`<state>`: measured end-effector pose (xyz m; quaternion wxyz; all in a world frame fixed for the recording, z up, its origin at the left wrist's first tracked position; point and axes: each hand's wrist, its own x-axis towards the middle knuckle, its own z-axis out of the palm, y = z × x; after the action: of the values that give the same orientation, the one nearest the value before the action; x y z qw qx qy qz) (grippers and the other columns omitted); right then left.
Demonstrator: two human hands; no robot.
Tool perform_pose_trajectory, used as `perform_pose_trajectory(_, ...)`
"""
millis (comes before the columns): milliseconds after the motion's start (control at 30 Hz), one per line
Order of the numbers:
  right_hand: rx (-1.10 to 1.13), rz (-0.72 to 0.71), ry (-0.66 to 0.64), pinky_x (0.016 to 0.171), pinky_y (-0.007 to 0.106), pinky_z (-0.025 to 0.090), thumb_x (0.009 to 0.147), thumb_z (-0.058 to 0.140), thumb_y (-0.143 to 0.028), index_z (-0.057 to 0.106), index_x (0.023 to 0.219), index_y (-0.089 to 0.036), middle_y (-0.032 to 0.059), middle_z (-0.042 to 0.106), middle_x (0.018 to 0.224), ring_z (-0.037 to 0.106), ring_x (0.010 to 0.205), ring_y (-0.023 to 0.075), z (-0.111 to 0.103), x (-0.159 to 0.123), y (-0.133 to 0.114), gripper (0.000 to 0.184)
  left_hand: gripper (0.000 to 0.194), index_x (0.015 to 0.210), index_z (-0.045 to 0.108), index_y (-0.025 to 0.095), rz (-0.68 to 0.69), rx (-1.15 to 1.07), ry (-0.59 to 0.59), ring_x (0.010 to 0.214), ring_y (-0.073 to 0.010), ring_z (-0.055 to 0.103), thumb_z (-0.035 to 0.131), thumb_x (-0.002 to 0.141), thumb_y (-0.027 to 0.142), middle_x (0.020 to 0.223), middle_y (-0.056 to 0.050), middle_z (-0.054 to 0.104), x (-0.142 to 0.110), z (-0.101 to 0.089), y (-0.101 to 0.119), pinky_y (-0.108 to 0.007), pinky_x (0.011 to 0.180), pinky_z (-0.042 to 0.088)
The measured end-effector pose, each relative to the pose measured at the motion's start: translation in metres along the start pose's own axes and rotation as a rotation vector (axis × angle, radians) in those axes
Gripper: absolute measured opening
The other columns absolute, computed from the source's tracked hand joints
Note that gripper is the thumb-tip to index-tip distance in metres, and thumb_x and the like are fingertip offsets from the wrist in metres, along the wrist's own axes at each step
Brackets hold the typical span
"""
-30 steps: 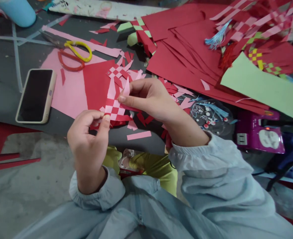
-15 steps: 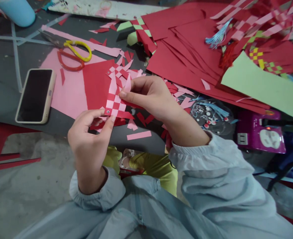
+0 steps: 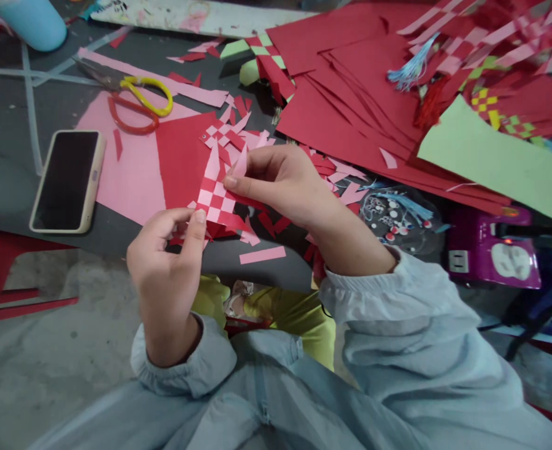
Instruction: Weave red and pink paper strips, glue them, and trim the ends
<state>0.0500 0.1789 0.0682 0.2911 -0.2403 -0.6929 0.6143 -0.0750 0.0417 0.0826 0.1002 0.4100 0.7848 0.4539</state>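
Note:
A small piece of woven paper point(image 3: 215, 201), checked in pink and red, is held between both hands above the table edge. My left hand point(image 3: 170, 247) pinches its lower left corner between thumb and fingers; the thumb covers that corner. At its right upper side my right hand point(image 3: 282, 181) is closed on it, thumb on top, next to a pointed pink strip end. Another pink strip point(image 3: 213, 161) sticks up at the upper left of the weave. Behind it lies a similar checked piece point(image 3: 220, 132) among cut scraps.
Scissors point(image 3: 139, 103) with red and yellow handles lie on pink paper point(image 3: 125, 159). A phone point(image 3: 67, 181) is at the left. Red sheets point(image 3: 341, 94) and a green sheet point(image 3: 496, 162) spread to the right, near a clear bag of beads point(image 3: 392, 215) and a purple box point(image 3: 491, 250).
My left thumb has moved up and left onto the corner, covering the eyelet hole seen before. The woven paper has tilted and shifted slightly left. My right hand stays nearly in place.

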Motion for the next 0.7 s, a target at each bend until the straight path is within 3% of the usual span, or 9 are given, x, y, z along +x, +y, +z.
perform_pose_trajectory(200, -0.058, -0.039, 0.094, 0.049, 0.023, 0.033, 0.087, 0.062, -0.052, 0.057, 0.062, -0.017, -0.0032, 0.045, 0.054, 0.041, 0.053, 0.0075, -0.001, -0.0002, -0.0029, 0.044, 0.013, 0.077, 0.07, 0.022, -0.02, 0.018, 0.013, 0.06, -0.0094, 0.057, 0.066, 0.083, 0.033, 0.067, 0.003, 0.065, 0.0014, -0.001, -0.0004, -0.021, 0.06, 0.049)
perform_pose_trajectory(467, -0.004, -0.002, 0.178, 0.049, 0.021, 0.036, 0.085, 0.067, -0.05, 0.06, 0.065, -0.016, -0.0028, 0.052, 0.059, 0.044, 0.052, 0.0058, -0.0015, 0.0013, -0.0041, 0.039, 0.012, 0.076, 0.071, 0.021, -0.031, 0.0, 0.014, 0.058, -0.0086, 0.056, 0.067, 0.081, 0.032, 0.065, 0.003, 0.065, 0.0018, -0.0014, 0.0, -0.02, 0.059, 0.049)
perform_pose_trajectory(700, 0.069, 0.038, 0.398, 0.045, 0.019, 0.033, 0.088, 0.063, -0.049, 0.062, 0.073, -0.017, -0.0032, 0.052, 0.062, 0.04, 0.048, 0.0042, -0.0045, 0.0066, 0.0004, 0.035, 0.012, 0.074, 0.07, 0.021, -0.063, -0.064, -0.01, 0.06, -0.0093, 0.058, 0.066, 0.082, 0.029, 0.065, 0.003, 0.065, 0.0031, -0.005, 0.0019, -0.019, 0.057, 0.048)
